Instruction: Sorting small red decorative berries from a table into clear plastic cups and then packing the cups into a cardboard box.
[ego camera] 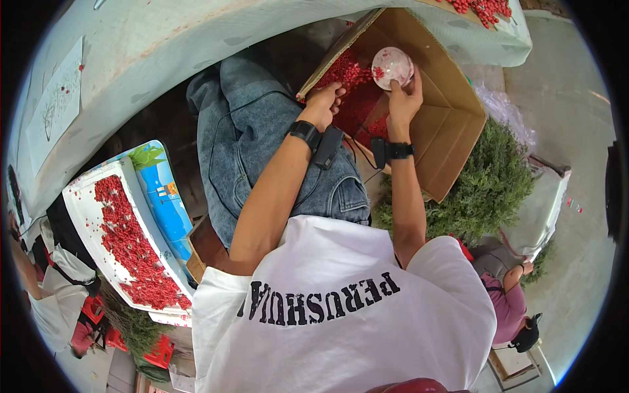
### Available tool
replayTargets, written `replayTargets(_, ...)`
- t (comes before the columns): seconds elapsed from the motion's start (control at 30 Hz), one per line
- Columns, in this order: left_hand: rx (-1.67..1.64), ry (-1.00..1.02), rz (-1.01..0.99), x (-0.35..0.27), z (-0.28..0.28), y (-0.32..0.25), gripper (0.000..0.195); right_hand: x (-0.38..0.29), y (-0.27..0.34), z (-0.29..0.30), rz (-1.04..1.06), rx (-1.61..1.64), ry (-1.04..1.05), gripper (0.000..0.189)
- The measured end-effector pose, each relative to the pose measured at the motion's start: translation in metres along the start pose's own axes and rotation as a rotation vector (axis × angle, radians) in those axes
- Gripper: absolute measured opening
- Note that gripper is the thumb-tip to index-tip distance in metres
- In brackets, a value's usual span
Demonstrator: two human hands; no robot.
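Observation:
My left hand [324,104] is at the near left edge of an open cardboard box [440,130], its fingers curled together around what looks like a sprig of red berries [346,72]. The stem itself is hidden by the fingers. In my right hand [406,98] is a small round whitish bowl [391,64], gripped at its lower right rim over the box. A few red berries show at the bowl's left side. More loose red berries [355,110] cover part of the box's inside. Both wrists wear black straps with small black devices.
A white foam box [88,231] with red berries stands left, beside a blue printed board [167,206]. A covered table [162,64] runs along the front, with berry sprigs [484,11] on it. Green foliage [491,182] lies right of the cardboard box. Other people sit at both sides.

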State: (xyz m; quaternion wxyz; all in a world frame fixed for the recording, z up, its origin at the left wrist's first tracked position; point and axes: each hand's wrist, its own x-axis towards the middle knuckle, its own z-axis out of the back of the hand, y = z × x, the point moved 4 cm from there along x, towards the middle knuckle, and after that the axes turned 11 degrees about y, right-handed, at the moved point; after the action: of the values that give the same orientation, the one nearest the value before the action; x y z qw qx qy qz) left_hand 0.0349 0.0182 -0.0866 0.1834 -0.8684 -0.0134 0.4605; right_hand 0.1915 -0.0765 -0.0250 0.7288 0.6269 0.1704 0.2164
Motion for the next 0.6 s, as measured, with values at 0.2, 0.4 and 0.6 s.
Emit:
replayTargets(0.2, -0.003, 0.026, -0.002, 0.002, -0.011, -0.001, 0.011, 0.029, -0.155, 0.047, -0.325, -0.670, 0.170, 0.053)
replayTargets(0.4, -0.025, -0.006, 0.009, -0.002, 0.000, 0.001, 0.010, 0.028, -0.154, 0.009, -0.113, -1.207, 0.387, 0.048)
replayTargets(0.6, -0.028, 0.010, 0.024, 0.001, 0.000, 0.000, 0.009, 0.013, -0.191, 0.003, -0.113, -1.332, 0.644, 0.044)
